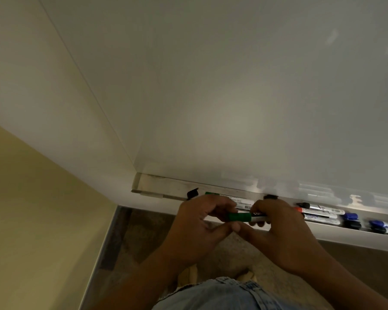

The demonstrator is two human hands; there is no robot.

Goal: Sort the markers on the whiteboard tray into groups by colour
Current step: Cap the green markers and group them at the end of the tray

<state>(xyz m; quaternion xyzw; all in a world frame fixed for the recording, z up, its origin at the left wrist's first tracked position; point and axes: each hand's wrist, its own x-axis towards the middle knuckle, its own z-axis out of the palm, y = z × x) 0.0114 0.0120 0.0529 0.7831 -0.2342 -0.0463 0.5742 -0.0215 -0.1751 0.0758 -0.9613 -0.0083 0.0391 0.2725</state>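
At the left end of the tray (345,237): both hands hold one green marker (244,217) over the front edge.

Left hand (199,224) is closed around the green cap end; right hand (276,222) is closed around the white barrel of the same marker, and the thumbs touch below it. The marker lies level, parallel to the tray, just in front of a second green marker (224,198) resting against the back wall of the tray. Judged step: grouping the greens at the left end. Toward the right end lie a black marker (318,207), a red marker (311,213) and blue markers (354,217), close together and not yet separated by colour. Next move calls for lowering the held marker beside the other green one, both hands releasing, then a reach right along the tray. Whether the cap is fully seated cannot be determined.
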